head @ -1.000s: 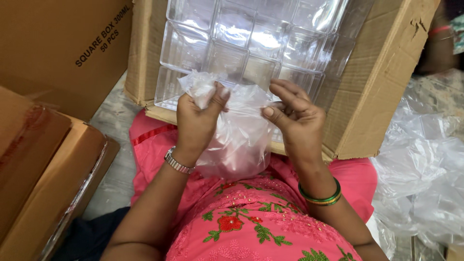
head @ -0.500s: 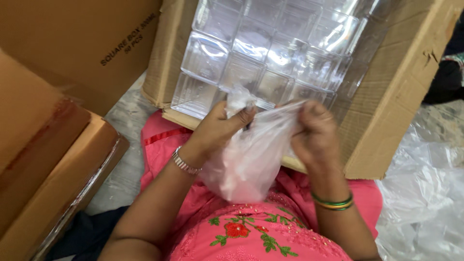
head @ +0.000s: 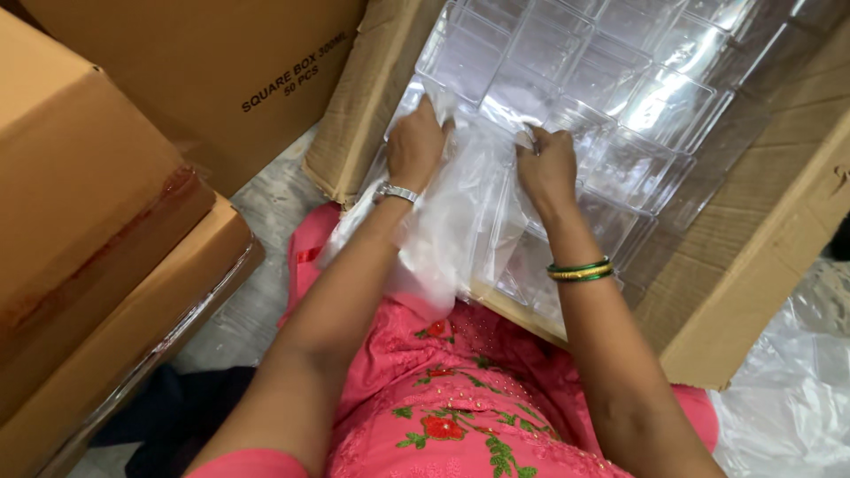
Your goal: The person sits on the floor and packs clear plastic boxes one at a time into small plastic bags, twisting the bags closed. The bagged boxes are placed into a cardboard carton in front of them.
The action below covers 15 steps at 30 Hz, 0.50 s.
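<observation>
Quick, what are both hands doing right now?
Left hand: closed, gripping the clear plastic bag.
Right hand: closed, gripping the same bag.

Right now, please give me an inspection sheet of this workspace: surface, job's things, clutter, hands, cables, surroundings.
Surface: grey floor, seen between boxes; the person's lap in pink cloth lies below the hands.
Job's things: clear plastic bag held over the open carton; the carton is filled with clear square boxes in rows.
Clutter: loose plastic bags at the right.
Hands: left hand grips the bag's top edge; right hand grips it too, both over the clear boxes.
Cables: nothing seen.
Surroundings: closed brown cartons at the left, another carton behind them.
</observation>
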Motion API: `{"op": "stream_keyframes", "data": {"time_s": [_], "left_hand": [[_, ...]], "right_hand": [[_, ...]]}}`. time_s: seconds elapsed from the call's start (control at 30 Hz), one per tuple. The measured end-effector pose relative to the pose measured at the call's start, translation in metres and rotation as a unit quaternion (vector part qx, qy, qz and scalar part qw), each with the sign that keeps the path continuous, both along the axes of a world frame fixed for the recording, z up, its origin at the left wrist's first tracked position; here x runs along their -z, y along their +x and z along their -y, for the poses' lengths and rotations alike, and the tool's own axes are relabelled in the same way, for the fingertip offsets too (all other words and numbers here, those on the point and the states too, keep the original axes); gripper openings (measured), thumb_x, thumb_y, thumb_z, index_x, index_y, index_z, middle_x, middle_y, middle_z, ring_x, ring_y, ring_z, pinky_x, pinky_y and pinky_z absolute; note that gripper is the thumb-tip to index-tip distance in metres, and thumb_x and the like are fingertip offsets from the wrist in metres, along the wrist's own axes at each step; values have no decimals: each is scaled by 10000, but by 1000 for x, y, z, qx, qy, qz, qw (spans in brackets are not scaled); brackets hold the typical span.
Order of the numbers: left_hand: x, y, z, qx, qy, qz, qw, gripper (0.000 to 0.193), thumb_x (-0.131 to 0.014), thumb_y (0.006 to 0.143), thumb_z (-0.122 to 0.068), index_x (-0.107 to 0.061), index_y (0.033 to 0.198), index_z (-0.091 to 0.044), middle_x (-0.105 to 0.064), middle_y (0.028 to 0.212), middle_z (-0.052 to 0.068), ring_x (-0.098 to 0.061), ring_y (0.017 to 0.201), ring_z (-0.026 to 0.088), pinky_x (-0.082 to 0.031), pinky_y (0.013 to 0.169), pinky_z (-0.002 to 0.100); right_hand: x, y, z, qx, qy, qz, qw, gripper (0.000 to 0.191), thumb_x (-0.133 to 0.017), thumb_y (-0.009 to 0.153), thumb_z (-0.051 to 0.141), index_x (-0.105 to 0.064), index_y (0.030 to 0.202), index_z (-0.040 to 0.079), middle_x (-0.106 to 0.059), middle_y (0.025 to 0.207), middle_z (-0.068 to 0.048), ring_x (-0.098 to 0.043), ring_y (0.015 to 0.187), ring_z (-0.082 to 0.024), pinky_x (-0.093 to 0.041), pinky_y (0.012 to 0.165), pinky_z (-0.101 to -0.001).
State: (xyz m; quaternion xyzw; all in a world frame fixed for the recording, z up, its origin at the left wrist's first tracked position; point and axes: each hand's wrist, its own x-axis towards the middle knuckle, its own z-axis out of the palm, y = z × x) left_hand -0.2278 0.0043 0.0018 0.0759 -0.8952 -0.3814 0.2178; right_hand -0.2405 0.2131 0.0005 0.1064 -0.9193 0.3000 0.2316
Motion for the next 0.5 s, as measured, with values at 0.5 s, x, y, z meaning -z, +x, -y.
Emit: {"op": "stream_keyframes", "data": {"time_s": [0.5], "left_hand": [[-21,73,-40,254,534,72,804,231,-770,913,-247,-769,914,-16,-702,710,17,-610,573,109,-496,492,284]], "right_hand": [[-40,111,-40,-95,-486,35,868,339,-579,949,-63,-688,1270,-49,-751,1154,-120,-658,918,-148,-546,827,-262]]}}
